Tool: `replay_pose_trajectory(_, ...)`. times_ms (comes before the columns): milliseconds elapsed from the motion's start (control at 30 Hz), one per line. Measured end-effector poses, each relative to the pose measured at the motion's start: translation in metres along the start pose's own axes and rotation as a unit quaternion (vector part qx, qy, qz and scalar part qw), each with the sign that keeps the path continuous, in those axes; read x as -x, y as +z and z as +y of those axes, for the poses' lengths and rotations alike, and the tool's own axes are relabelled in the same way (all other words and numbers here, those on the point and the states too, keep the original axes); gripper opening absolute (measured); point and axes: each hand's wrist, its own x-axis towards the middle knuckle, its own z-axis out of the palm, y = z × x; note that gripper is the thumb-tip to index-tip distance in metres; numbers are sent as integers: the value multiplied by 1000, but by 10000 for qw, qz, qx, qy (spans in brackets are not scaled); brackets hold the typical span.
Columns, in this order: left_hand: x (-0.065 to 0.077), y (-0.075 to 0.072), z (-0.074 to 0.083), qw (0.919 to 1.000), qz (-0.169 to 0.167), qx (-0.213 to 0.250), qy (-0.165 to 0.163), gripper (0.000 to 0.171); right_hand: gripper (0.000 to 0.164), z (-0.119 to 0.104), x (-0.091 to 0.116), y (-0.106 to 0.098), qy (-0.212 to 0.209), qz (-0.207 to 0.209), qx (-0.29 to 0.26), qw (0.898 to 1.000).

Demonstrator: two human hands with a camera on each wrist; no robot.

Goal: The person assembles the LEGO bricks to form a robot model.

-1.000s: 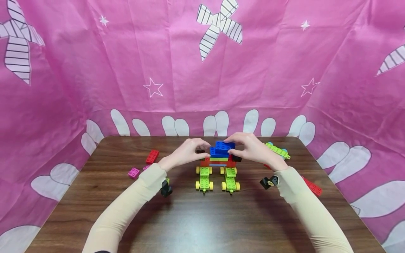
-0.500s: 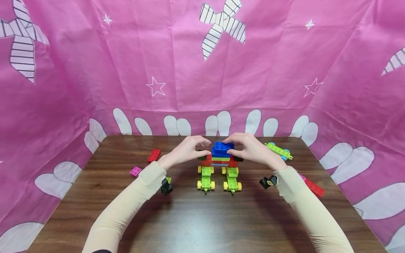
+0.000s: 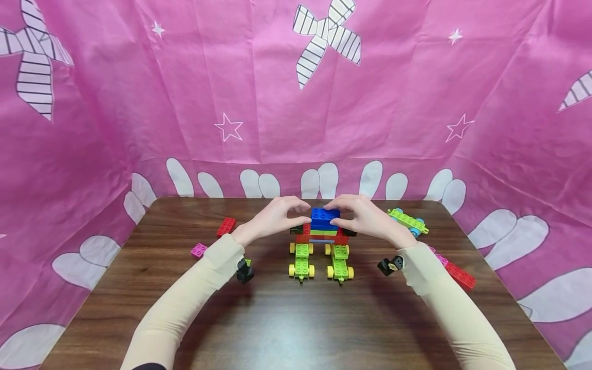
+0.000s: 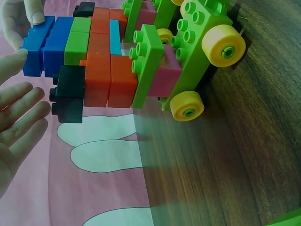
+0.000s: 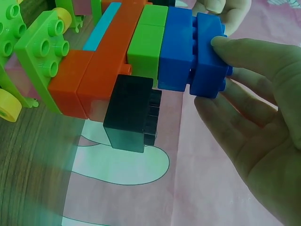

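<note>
A blue brick (image 3: 322,215) sits over a second blue brick (image 4: 59,44) at the top of a block build. Studs show in a narrow gap between the two in the wrist views. My right hand (image 3: 363,215) pinches the upper brick at its right end, thumb on the near face and fingers behind. At the left end is my left hand (image 3: 277,218), its thumb tip right at the brick's corner and its other fingers loosely extended. Below are green bricks (image 5: 148,52), red bricks (image 4: 98,70), black side bricks (image 5: 129,113) and two green wheeled bases (image 3: 301,264).
A red brick (image 3: 226,226) and a pink brick (image 3: 199,250) lie to the left on the wooden table (image 3: 296,329). On the right are a green wheeled base (image 3: 407,221) with blue wheels and a red brick (image 3: 460,276). A pink cloth (image 3: 277,103) hangs behind.
The upper blue brick has shifted left, from overhanging the lower blue brick on the right to lining up over it. My right hand has moved with it; the view has turned slightly.
</note>
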Motion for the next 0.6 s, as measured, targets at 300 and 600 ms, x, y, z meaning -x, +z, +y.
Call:
replay_pose_trajectory(300, -4, 0, 4, 9999, -41, 42, 138, 33, 33, 0, -1, 0, -136, -19, -145, 9998)
replay_pose_trajectory(600, -4, 0, 5, 9999, -80, 53, 100, 32, 32, 7, 7, -3, -8, 68, -56, 10000)
